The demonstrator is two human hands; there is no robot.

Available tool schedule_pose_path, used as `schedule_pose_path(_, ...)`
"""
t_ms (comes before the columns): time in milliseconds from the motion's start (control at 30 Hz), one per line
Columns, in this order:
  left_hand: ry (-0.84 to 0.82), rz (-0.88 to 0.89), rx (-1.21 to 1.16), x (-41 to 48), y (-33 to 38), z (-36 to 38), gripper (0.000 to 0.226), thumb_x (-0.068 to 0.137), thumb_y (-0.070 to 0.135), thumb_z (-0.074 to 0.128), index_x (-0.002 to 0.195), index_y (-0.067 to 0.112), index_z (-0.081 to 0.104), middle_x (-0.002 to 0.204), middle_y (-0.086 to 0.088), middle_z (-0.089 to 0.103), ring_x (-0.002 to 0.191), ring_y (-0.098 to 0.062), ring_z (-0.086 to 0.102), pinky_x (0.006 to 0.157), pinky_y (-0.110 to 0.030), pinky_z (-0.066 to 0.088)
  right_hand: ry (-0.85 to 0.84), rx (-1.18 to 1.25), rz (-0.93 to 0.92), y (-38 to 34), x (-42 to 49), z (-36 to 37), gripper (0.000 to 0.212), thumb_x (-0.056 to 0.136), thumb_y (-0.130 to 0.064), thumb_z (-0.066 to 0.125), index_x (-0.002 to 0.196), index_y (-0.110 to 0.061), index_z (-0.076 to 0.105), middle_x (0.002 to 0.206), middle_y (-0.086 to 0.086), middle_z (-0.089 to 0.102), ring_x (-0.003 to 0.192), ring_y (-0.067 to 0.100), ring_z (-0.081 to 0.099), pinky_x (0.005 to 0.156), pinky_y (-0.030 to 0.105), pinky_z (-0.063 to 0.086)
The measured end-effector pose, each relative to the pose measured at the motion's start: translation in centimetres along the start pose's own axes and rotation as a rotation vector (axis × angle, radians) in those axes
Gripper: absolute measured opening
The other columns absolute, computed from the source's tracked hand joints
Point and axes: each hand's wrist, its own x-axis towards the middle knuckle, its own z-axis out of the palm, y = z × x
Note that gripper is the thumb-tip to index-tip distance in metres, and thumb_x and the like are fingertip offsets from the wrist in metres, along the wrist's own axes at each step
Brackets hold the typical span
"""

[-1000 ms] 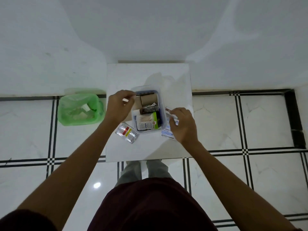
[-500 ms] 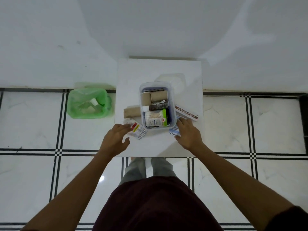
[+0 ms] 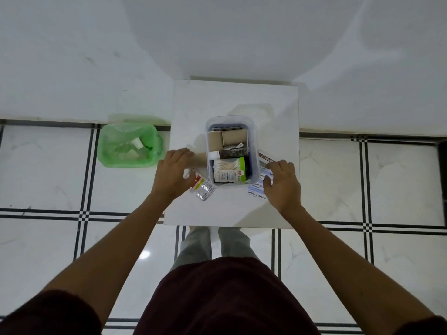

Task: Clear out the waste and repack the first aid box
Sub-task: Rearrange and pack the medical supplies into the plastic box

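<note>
Between the hands sits the box [image 3: 231, 151] on the surface [image 3: 232, 97]; left hand [image 3: 173, 174], loosely open, covers a roll [image 3: 199, 158] lying crosswise; right hand [image 3: 281, 183], spread, rests on packets [image 3: 257, 187].

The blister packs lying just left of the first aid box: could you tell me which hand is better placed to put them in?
Left. The left hand rests beside the blister packs; the right hand covers the sachets across the first aid box.
</note>
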Motion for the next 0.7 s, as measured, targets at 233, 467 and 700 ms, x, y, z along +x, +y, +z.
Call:
schedule_pose_path(233,-0.244,-0.015,0.095,3.3,-0.6,0.6,0.055,0.082,0.027,0.065,0.131,0.011,0.048,0.137,-0.010,0.053,0.132,-0.027,0.044,0.113,-0.054,0.021,0.036,-0.096,0.025,0.8,2.6,-0.2,0.041,0.071,-0.011,0.075,0.109,-0.005,0.061,0.106,0.019,0.062,0.096,0.035,0.056,0.069,0.039,0.053)
schedule_pose_path(467,-0.124,-0.187,-0.118,3.0,-0.4,0.3,0.036,0.076,0.018,0.064,0.110,0.005,0.060,0.101,-0.015,0.065,0.092,-0.034,0.060,0.081,-0.040,0.047,-0.089,-0.199,0.142,1.2,4.3,0.8,0.037,0.083,-0.023,0.063,0.117,-0.010,0.056,0.113,0.012,0.062,0.104,0.033,0.051,0.079,0.044,0.039)
schedule_pose_path(700,0.218,-0.352,-0.321,1.9,-1.0,-3.7,0.046,0.073,0.018,0.077,0.113,0.003,0.061,0.110,-0.016,0.066,0.098,-0.031,0.060,0.079,-0.024,0.038,-0.083,-0.307,0.113,1.8,5.2,1.3,0.017,0.077,-0.015,0.061,0.094,-0.015,0.062,0.086,0.004,0.063,0.083,0.028,0.052,0.068,0.037,0.021)
